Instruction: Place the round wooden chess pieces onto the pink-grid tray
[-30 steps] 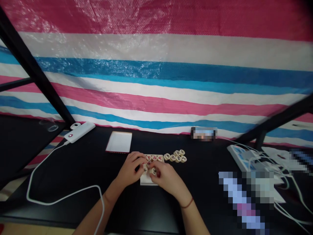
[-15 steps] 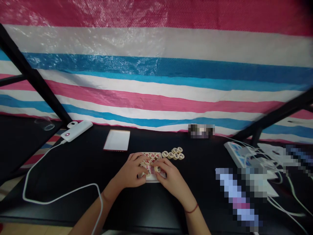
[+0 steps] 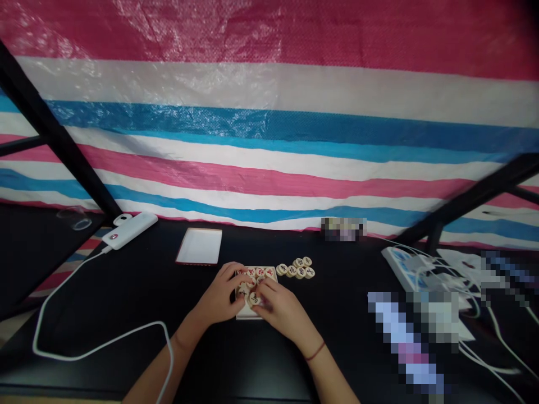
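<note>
A shallow white box (image 3: 248,315) lies on the black table, partly filled with round cream Chinese chess pieces (image 3: 261,272) marked in red. My left hand (image 3: 225,294) curls over the box's left side, its thumb and fingers around a black-marked piece (image 3: 243,292). From the right, my right hand (image 3: 280,307) grips another black-marked Chinese chess piece (image 3: 254,298) low over the box, beside the left thumb. More loose pieces (image 3: 300,272) lie in a cluster just right of the box, some stacked. Fingers hide part of the box's contents.
An open box lid (image 3: 199,247) rests behind the left hand. A white power bank (image 3: 129,231) sits at the back left, its cable (image 3: 105,345) looping across my left forearm. At right are a power strip (image 3: 404,269) with tangled cables and a blurred bluish item (image 3: 404,342).
My right hand has moved left within the box, carrying its chess piece toward the left hand. The piece at my left fingers has shifted slightly left. The camera view has tilted up a little.
</note>
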The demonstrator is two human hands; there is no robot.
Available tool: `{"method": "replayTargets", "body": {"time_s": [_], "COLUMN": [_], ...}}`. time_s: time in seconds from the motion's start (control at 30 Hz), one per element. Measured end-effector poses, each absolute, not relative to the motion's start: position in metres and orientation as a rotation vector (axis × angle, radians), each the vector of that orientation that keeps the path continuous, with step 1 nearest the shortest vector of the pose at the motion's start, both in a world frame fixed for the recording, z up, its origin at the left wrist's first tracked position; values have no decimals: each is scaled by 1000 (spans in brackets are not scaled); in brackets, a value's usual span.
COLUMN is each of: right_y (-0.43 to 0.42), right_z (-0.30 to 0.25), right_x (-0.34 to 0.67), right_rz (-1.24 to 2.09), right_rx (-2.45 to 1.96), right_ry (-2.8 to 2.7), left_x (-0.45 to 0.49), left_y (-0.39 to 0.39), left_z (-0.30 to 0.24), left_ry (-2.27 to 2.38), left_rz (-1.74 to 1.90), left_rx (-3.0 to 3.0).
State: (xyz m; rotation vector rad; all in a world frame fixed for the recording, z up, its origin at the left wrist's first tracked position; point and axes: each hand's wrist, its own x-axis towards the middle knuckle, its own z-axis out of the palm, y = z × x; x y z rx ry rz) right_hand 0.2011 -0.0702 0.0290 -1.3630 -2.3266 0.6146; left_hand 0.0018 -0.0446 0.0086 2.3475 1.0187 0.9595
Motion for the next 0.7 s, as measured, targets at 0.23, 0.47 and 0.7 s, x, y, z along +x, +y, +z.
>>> {"method": "replayTargets", "body": {"time_s": [0.23, 0.47, 0.7], "right_y": [-66, -60, -6], "right_z": [27, 28, 24], "right_x": [198, 226, 307], "right_rz": [454, 463, 378], "right_rx": [-1384, -1355, -1684], "right_ry": [-2435, -2126, -1929], "left_x": [2, 3, 13], "left_y": [-44, -43, -31], "left_z": [3, -3, 5], "left_ry": [1029, 1055, 1065], "left_rz": [913, 858, 645], "left_rx": [2351, 2444, 2603]}}
